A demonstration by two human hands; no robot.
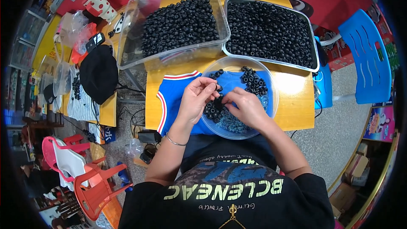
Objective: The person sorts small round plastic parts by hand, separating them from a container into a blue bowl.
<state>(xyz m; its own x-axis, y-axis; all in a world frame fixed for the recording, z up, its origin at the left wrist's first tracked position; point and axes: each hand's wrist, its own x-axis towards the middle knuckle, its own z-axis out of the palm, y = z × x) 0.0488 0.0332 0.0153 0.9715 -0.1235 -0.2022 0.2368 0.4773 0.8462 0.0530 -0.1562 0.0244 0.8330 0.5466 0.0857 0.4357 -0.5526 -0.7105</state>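
Both hands are over a clear round bowl [275, 101], which holds black ring-shaped pieces [255, 82] in clusters and many tiny bluish bits [233, 123]. My left hand [196, 97] is closed, thumb and fingertips pinched at a small black piece by the bowl's left side. My right hand [248, 107] is closed too, its fingertips pressed together low over the bowl's middle, close to the left fingertips. Whatever sits between the right fingertips is too small and covered to make out. Blue cloth with red and white trim [176, 97] lies beside and under the bowl.
A clear plastic bin [131, 55] and a silvery tray [313, 55], both full of black ring-shaped pieces, stand behind the bowl on the yellow wooden table [296, 116]. A black cap-like item [98, 74] is at left. Blue chair [368, 57] right, red chair [95, 186] lower left.
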